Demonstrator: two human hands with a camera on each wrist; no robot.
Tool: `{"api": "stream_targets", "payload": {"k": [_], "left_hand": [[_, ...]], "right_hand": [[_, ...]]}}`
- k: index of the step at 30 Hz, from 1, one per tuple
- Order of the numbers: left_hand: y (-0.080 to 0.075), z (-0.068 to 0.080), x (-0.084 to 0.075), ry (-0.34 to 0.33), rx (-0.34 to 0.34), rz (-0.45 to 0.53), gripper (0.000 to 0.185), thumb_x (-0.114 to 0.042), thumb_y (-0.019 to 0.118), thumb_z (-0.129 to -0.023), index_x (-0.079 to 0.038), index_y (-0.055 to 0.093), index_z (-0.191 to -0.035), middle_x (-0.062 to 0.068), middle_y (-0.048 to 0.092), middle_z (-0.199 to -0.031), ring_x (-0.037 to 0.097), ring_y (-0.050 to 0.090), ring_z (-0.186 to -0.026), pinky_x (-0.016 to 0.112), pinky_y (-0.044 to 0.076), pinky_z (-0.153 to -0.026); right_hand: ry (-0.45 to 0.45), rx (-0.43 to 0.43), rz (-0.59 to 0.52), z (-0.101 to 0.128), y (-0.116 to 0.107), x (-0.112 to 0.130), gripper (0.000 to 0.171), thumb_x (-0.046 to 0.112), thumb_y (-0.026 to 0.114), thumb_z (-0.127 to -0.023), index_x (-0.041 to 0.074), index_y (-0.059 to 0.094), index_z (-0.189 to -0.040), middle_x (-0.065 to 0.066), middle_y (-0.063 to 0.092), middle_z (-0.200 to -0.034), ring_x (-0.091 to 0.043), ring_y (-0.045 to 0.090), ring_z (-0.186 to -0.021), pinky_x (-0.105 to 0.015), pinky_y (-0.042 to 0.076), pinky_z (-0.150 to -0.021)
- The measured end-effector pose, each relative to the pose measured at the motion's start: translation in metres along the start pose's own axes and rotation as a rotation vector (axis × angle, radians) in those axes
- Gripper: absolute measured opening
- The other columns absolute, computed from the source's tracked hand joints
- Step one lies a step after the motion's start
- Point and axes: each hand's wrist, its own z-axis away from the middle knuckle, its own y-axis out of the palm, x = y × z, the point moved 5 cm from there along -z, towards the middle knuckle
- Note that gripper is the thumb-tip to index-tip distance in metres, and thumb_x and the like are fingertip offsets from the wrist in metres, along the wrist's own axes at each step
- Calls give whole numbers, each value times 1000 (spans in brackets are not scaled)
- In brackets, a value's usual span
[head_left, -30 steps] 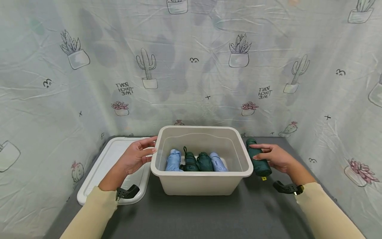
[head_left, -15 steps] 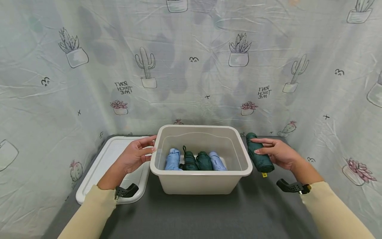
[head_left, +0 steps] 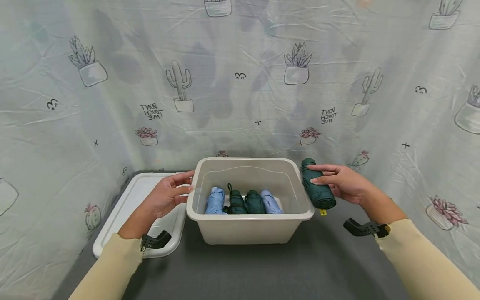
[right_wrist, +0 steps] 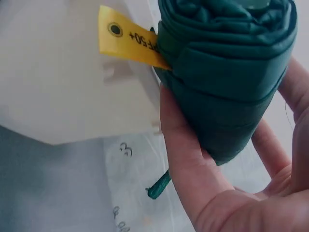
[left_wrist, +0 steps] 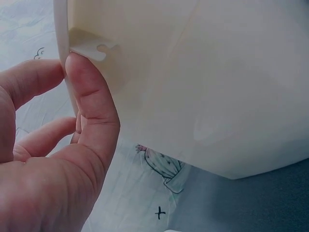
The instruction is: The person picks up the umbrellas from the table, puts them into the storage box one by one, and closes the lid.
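Observation:
My right hand [head_left: 346, 183] grips a dark green folded umbrella [head_left: 318, 192], raised beside the right rim of a beige plastic bin [head_left: 245, 230]. A yellow tag [right_wrist: 126, 38] with printed lettering and a green wrist strap [right_wrist: 158, 186] show on this umbrella in the right wrist view. Over at the bin's left rim, my left hand [head_left: 166, 196] pinches the edge between thumb [left_wrist: 89, 92] and fingers. Inside the bin, side by side, lie a light blue folded umbrella [head_left: 216, 201], two dark green ones [head_left: 237, 203] and a pale lavender-blue one [head_left: 271, 203].
A white lid [head_left: 159, 233] lies flat at the left, partly under my left forearm. Dark grey cloth covers the table [head_left: 243, 271]. Behind and at both sides hangs a pale curtain [head_left: 240, 100] printed with potted plants.
My right hand has lifted the dark green umbrella from beside the bin up toward its right rim. The left hand keeps its place on the left rim.

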Motion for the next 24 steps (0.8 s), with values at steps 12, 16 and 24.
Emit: {"api": "stream_targets", "payload": {"k": [12, 16, 24], "left_hand": [[-3, 1, -1, -4, 0, -11, 69, -6, 70, -97, 1, 37, -157, 4, 59, -115, 15, 70, -101, 31, 63, -85], [-2, 1, -2, -3, 3, -11, 69, -7, 70, -96, 0, 37, -157, 4, 59, -115, 15, 71, -101, 32, 63, -85], [-1, 1, -3, -6, 4, -3, 69, -6, 70, -96, 1, 37, -157, 5, 59, -115, 15, 71, -101, 32, 63, -85]], "right_hand": [[43, 1, 24, -21, 32, 21, 72, 14, 72, -96, 11, 37, -159, -24, 37, -160, -26, 67, -114, -49, 58, -98], [49, 21, 22, -30, 45, 27, 72, 12, 73, -95, 13, 40, -159, -24, 39, -159, -27, 66, -115, -49, 57, -99], [96, 38, 9, -51, 68, 33, 68, 5, 74, -93, 13, 47, -155, -21, 43, -156, -30, 66, -117, -48, 57, -99]]}}
